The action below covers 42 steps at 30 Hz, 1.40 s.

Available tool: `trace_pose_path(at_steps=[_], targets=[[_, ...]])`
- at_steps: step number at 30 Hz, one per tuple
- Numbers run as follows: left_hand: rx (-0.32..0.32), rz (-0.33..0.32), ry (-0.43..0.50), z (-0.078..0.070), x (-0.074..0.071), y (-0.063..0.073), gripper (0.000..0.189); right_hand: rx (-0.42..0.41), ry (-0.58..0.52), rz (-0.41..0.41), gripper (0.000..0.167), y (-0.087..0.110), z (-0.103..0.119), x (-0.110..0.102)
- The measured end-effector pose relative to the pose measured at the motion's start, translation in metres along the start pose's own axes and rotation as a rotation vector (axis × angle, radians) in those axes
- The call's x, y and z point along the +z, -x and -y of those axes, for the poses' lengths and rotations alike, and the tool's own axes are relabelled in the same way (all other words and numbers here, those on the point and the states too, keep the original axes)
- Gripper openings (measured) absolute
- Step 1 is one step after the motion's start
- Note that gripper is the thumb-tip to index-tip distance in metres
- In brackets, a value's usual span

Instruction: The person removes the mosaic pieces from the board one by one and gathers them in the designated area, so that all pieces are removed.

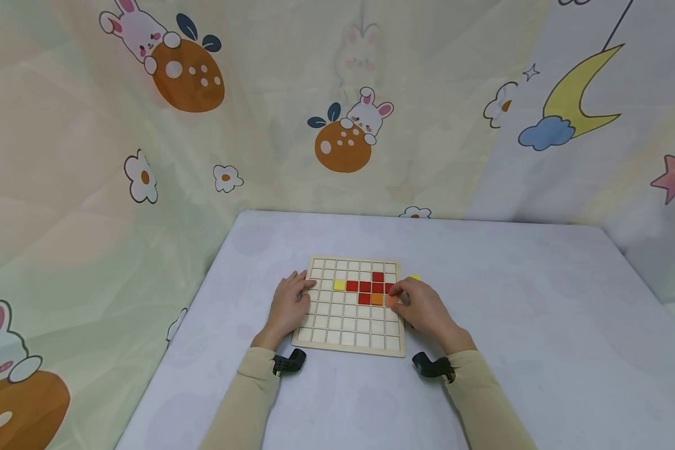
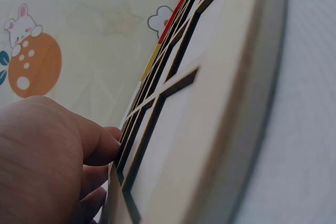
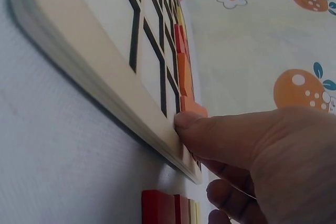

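A wooden grid board (image 1: 349, 351) lies on the table, with red tiles (image 1: 365, 287), a yellow tile (image 1: 340, 285) and an orange tile (image 1: 377, 299) in its cells. On the board's left edge rests my left hand (image 1: 288, 304), its fingers relaxed; the left wrist view shows the thumb (image 2: 102, 144) touching the rim. My right hand (image 1: 425, 306) is over the board's right edge. Between thumb and finger it pinches another orange tile (image 3: 192, 107), right beside the placed orange one. The hand partly covers this tile and a red one above it.
Beyond the board's right edge, a yellow piece (image 1: 414, 277) shows behind my right hand. Red and yellow pieces (image 3: 160, 208) stand side by side on the table by the board. A patterned cloth (image 1: 281, 125) hangs behind the white table (image 1: 540, 312).
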<state>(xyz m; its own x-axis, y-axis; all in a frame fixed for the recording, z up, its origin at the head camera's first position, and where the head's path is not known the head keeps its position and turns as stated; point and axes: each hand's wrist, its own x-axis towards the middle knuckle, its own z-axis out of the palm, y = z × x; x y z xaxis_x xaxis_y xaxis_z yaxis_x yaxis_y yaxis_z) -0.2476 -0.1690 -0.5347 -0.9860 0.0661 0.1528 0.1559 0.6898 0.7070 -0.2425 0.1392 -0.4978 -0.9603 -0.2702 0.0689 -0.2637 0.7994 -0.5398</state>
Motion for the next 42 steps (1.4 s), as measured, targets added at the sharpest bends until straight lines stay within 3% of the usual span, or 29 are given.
trace_pose_path(at_steps=[14,31,42], targets=[[0.002,-0.009,0.002,0.000,0.001,0.000,0.036,-0.038,0.020,0.002,0.023,0.002,0.000,-0.002],[-0.007,-0.003,-0.002,-0.001,0.000,0.001,0.036,0.093,-0.087,-0.141,0.019,0.002,-0.025,-0.014],[-0.003,-0.007,-0.006,0.000,0.001,0.000,0.036,0.194,-0.088,-0.230,0.021,0.004,-0.046,-0.018]])
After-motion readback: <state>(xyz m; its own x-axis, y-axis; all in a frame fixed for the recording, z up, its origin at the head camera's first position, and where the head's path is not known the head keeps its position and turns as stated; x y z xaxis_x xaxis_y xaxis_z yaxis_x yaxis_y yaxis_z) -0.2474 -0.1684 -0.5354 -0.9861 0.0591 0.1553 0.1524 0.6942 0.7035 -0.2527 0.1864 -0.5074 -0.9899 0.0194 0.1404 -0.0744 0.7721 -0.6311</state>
